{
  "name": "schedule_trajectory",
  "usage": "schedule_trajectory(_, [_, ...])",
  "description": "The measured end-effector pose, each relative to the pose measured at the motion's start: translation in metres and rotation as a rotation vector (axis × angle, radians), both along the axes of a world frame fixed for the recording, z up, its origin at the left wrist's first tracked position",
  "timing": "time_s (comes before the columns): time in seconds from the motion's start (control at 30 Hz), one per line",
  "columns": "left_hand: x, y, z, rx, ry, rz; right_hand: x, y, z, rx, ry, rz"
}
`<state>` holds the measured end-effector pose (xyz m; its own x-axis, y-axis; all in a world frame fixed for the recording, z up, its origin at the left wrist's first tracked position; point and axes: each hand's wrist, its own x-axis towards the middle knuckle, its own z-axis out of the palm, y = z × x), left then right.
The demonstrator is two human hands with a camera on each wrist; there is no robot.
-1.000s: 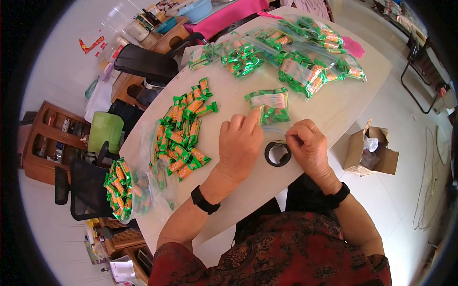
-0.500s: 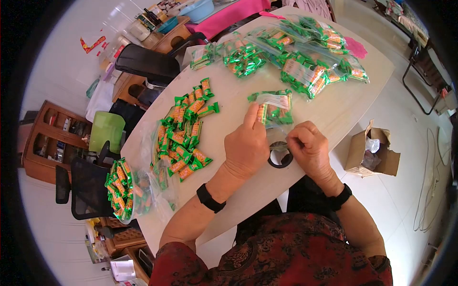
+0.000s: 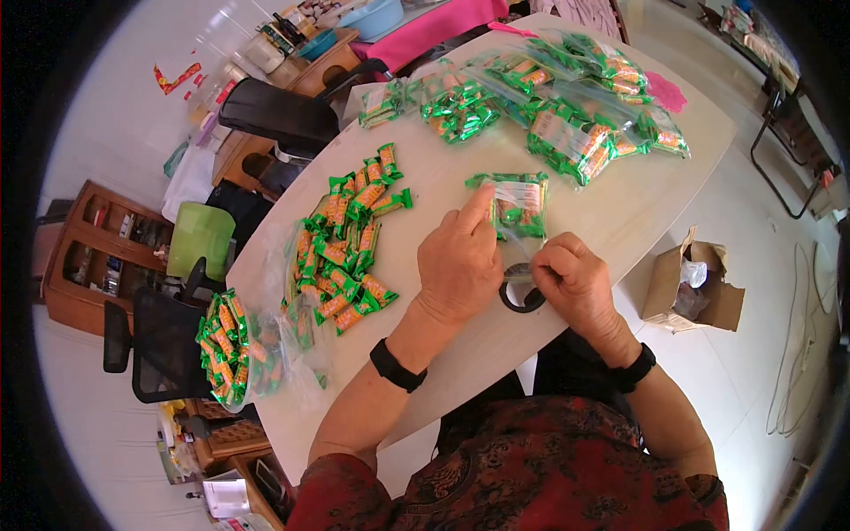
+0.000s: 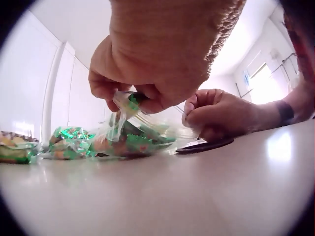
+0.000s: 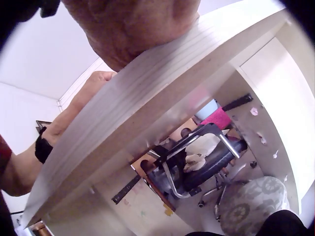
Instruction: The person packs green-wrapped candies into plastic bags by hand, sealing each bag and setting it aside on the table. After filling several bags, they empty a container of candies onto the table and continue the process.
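A clear plastic bag of green-and-orange snack packets lies on the table in front of both hands. My left hand is at its near left side, the index finger stretched over the packets. In the left wrist view, the thumb and fingers of the left hand pinch the bag's plastic beside a green packet. My right hand grips the bag's near right edge with curled fingers. Beneath that edge, partly hidden by the right hand, lies a black ring-shaped object.
Loose snack packets are piled to the left, and a large open bag of packets sits at the table's left edge. Several filled bags stand at the far end. A cardboard box is on the floor to the right.
My left hand has moved right and forward, its index finger now stretched over the bag. The right hand stays at the bag's edge, nearly still.
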<state>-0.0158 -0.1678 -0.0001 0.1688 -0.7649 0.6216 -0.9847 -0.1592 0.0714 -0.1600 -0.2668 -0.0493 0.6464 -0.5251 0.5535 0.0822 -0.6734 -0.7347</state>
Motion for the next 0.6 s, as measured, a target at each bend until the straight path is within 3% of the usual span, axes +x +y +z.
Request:
schedule_trajectory(0.23, [0.004,-0.001,-0.012,0.054,0.043,0.079,-0.001,-0.001,-0.001,-0.016,-0.015,0.039])
schedule_trajectory(0.43, [0.006,-0.004,-0.011,0.158,-0.076,0.135,-0.001,-0.001,0.000,0.011,-0.008,0.041])
schedule_trajectory(0.53, [0.014,-0.006,-0.011,0.000,-0.135,-0.043,-0.001,-0.001,0.000,0.033,-0.001,0.032])
schedule_trajectory(0.6, [0.015,-0.006,-0.015,0.029,0.159,0.030,0.000,0.000,0.000,0.044,-0.011,0.013])
